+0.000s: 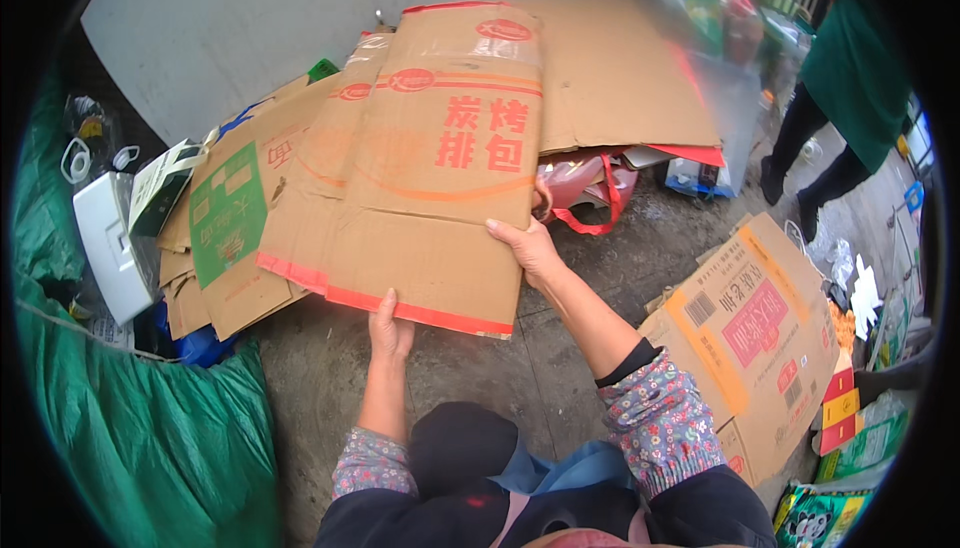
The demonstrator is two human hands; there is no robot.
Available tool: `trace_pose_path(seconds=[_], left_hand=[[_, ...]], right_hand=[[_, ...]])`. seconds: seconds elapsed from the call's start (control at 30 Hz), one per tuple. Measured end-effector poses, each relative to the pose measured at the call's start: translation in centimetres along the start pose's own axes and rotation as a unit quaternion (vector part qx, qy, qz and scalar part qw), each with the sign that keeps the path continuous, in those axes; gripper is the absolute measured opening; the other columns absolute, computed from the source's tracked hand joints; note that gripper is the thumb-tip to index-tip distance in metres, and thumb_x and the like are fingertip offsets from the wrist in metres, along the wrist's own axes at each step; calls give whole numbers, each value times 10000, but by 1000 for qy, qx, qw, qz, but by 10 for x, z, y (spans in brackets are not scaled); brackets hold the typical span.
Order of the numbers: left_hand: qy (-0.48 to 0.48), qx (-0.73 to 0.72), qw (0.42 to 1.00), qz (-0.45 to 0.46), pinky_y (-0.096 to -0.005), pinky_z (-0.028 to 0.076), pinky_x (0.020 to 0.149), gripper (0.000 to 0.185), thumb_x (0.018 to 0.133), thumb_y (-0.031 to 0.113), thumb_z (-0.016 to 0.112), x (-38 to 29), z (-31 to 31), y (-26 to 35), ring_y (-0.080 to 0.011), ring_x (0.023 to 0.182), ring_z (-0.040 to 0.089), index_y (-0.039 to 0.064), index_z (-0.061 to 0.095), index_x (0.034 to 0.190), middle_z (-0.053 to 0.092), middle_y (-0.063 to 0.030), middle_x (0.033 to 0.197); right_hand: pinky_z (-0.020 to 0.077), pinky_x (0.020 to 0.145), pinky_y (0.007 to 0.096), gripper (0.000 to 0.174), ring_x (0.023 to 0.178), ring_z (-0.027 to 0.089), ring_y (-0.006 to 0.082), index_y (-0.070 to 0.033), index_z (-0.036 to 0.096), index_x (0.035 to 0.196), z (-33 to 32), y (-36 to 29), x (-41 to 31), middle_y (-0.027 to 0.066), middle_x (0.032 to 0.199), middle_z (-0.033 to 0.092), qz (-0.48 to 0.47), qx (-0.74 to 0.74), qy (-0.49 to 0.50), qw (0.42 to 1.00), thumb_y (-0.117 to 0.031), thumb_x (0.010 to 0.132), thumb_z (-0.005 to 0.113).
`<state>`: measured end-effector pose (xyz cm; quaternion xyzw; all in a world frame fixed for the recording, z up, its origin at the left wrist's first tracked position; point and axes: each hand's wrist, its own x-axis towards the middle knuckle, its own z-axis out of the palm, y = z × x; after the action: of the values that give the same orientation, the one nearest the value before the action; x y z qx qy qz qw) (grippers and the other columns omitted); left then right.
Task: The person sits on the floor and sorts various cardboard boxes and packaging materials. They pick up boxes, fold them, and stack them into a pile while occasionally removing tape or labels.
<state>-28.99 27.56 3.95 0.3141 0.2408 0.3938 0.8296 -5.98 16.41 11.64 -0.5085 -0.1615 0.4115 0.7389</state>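
Note:
A flattened cardboard box (442,248) with red and orange print spans the middle of the view, held in both my hands. My left hand (391,334) grips its red-taped near edge, thumb on top. On its right edge, my right hand (529,248) has the thumb over the face and the fingers beneath. Under its left side shows a similar printed flattened box (300,221). A stack of flat cardboard with a green printed panel (229,210) lies further left. Behind, a large plain cardboard sheet (615,75) rests over a shiny dark-red bag (585,184) with red straps.
Green tarpaulin (150,435) bulges at the left, near a white plastic container (112,248). Another flattened carton pile (750,345) lies on the floor to the right. A person in a green garment (855,82) stands at the upper right. A grey panel (247,22) rises behind.

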Motion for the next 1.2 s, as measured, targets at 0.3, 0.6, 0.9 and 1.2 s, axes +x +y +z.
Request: trace_pose_path(seconds=[0.3, 0.6, 0.9, 1.2], left_hand=[[-52, -146, 987, 47, -494, 305, 1061, 566, 820, 255, 592, -16, 32, 55, -289, 1243, 419, 47, 430, 1320, 469, -125, 1338], [-381, -130, 894, -195, -461, 335, 1040, 436, 886, 252, 542, -10, 122, 17, -257, 1179, 480, 54, 482, 1270, 504, -110, 1299], [-339, 134, 864, -348, -425, 501, 894, 385, 905, 179, 554, -56, 256, -134, -255, 1056, 587, 38, 459, 1250, 565, -116, 1197], [-329, 382, 695, -513, -368, 549, 750, 275, 887, 252, 599, -139, 258, -284, -194, 865, 641, 84, 536, 1096, 640, -66, 1015]], right_hand=[[476, 817, 288, 410, 903, 572, 120, 4, 532, 1158, -20, -92, -81, 55, 1036, 608, -186, -42, -45, 981, -134, 802, 682], [485, 806, 280, 367, 910, 583, 114, -6, 557, 1137, -165, -179, -266, 48, 1023, 621, -219, -60, 103, 969, -149, 821, 679], [506, 826, 320, 543, 975, 602, 176, 15, 455, 1238, -319, -139, -503, 104, 1117, 592, -200, -49, 374, 904, -215, 804, 685], [454, 922, 353, 643, 1094, 543, 202, -10, 359, 1317, -424, -14, -581, 121, 1217, 541, -63, 61, 518, 851, -192, 799, 693]])
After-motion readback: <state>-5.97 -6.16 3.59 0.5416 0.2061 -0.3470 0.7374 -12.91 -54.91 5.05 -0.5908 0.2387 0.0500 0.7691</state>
